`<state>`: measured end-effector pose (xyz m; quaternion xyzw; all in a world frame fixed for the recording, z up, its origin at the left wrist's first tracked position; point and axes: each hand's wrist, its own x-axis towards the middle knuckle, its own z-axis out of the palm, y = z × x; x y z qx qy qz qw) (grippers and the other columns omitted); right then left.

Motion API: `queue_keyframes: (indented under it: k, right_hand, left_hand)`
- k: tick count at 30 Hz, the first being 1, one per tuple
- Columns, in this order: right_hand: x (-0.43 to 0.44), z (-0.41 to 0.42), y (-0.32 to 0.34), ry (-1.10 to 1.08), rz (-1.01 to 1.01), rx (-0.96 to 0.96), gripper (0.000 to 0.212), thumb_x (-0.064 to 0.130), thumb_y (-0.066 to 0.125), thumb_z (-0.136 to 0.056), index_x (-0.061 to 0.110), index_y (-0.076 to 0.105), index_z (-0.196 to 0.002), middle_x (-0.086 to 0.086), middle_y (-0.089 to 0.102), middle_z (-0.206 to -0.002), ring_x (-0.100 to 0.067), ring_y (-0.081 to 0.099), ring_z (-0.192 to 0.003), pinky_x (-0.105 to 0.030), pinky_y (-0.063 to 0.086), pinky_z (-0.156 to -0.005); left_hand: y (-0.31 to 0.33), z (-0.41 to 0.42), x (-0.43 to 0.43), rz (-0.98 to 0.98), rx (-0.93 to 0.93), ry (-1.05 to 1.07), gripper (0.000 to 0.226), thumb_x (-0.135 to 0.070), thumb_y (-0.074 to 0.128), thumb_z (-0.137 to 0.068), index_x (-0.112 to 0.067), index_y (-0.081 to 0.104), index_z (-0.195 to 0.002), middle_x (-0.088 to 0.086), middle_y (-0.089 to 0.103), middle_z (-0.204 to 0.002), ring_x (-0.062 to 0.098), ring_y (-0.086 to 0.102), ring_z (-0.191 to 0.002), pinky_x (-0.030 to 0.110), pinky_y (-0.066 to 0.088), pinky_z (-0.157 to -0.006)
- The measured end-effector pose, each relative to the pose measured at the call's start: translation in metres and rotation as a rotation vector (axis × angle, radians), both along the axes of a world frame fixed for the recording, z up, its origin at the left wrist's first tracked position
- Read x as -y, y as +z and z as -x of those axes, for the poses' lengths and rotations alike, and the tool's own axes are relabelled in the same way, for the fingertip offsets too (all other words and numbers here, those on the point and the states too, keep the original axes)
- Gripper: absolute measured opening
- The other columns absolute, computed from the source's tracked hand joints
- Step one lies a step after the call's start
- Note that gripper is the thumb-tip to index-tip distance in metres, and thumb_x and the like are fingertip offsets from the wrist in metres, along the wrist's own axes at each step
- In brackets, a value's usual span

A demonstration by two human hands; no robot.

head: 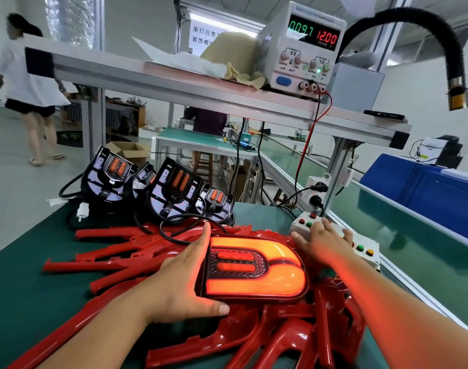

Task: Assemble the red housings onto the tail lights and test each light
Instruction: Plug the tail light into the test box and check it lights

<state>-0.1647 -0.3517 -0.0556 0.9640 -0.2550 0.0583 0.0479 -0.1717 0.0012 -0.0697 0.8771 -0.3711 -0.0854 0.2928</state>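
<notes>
Tail light (256, 270) glows orange on the pile of red housings (294, 339) at my bench. My left hand (182, 283) braces its flat end, fingers straight. My right hand (323, 238), fingers spread, rests on the button box (298, 226).

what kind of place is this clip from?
Likely a factory assembly-and-test station: a lit tail light on a pile of red housings, a bench power supply reading 12.00, and a push-button box.

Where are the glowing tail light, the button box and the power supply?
glowing tail light (254, 269): head view, its meshed centre.
button box (367, 242): head view, white top beside the green button.
power supply (304, 53): head view, front panel among the knobs.
</notes>
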Motion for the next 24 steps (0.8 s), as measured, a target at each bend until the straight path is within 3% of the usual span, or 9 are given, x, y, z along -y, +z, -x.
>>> queue_keyframes:
  k: [11,14,16,18,20,22,24]
  right_hand:
    - [-0.003,0.003,0.004,0.010,-0.038,-0.013,0.088,0.079,0.018,-0.086,0.016,0.032,-0.145,-0.008,0.015,-0.162,-0.018,0.012,-0.149,-0.056,-0.001,-0.115]
    - [-0.005,0.006,0.010,0.078,-0.095,0.051,0.076,0.077,0.025,-0.087,0.019,0.043,-0.134,-0.005,0.026,-0.158,-0.018,0.009,-0.150,-0.055,0.000,-0.113]
    - [-0.010,0.010,0.017,0.192,-0.101,0.154,0.057,0.074,0.037,-0.087,0.027,0.052,-0.117,0.003,0.042,-0.147,-0.016,0.010,-0.149,-0.050,0.003,-0.112]
    - [-0.018,0.015,0.026,0.353,-0.129,0.200,0.037,0.064,0.052,-0.087,0.033,0.057,-0.105,0.010,0.055,-0.127,-0.016,0.032,-0.139,-0.045,0.018,-0.110]
    - [-0.028,0.020,0.031,0.523,-0.245,0.112,0.020,0.044,0.063,-0.089,0.030,0.065,-0.104,0.010,0.065,-0.110,-0.015,0.055,-0.115,-0.040,0.039,-0.102]
    - [-0.034,0.025,0.029,0.612,-0.279,-0.012,0.020,0.022,0.064,-0.089,0.022,0.069,-0.109,0.003,0.067,-0.109,-0.015,0.060,-0.104,-0.035,0.046,-0.096]
    - [-0.038,0.027,0.027,0.599,-0.261,-0.036,0.027,0.014,0.062,-0.089,0.019,0.069,-0.115,-0.001,0.064,-0.112,-0.018,0.059,-0.103,-0.029,0.045,-0.093]
  left_hand:
    - [-0.002,-0.001,0.001,0.006,0.023,-0.007,0.136,-0.071,0.071,-0.068,-0.042,-0.045,-0.133,-0.026,-0.024,-0.147,0.004,-0.008,-0.144,0.026,-0.004,-0.114]
    - [0.001,0.001,0.000,0.013,-0.016,-0.003,0.134,-0.067,0.072,-0.071,-0.045,-0.045,-0.132,-0.029,-0.026,-0.141,0.008,-0.011,-0.144,0.027,-0.003,-0.112]
    - [0.003,0.003,0.000,0.022,-0.035,-0.003,0.133,-0.065,0.073,-0.071,-0.047,-0.044,-0.131,-0.029,-0.026,-0.141,0.012,-0.012,-0.146,0.032,0.000,-0.116]
    - [0.004,0.005,0.000,0.019,-0.022,-0.013,0.133,-0.063,0.073,-0.073,-0.043,-0.044,-0.132,-0.028,-0.025,-0.143,0.008,-0.012,-0.145,0.031,0.000,-0.116]
    - [0.005,0.005,0.001,0.011,-0.015,-0.023,0.132,-0.061,0.073,-0.075,-0.041,-0.045,-0.131,-0.027,-0.025,-0.143,-0.001,-0.014,-0.137,0.028,0.000,-0.115]
    - [0.006,0.006,0.001,0.001,-0.015,-0.025,0.132,-0.061,0.072,-0.075,-0.041,-0.046,-0.130,-0.028,-0.025,-0.143,-0.005,-0.014,-0.130,0.027,0.000,-0.115]
    - [0.006,0.006,0.001,-0.011,-0.015,-0.024,0.131,-0.062,0.072,-0.075,-0.041,-0.046,-0.130,-0.028,-0.024,-0.142,-0.005,-0.013,-0.129,0.027,0.000,-0.114]
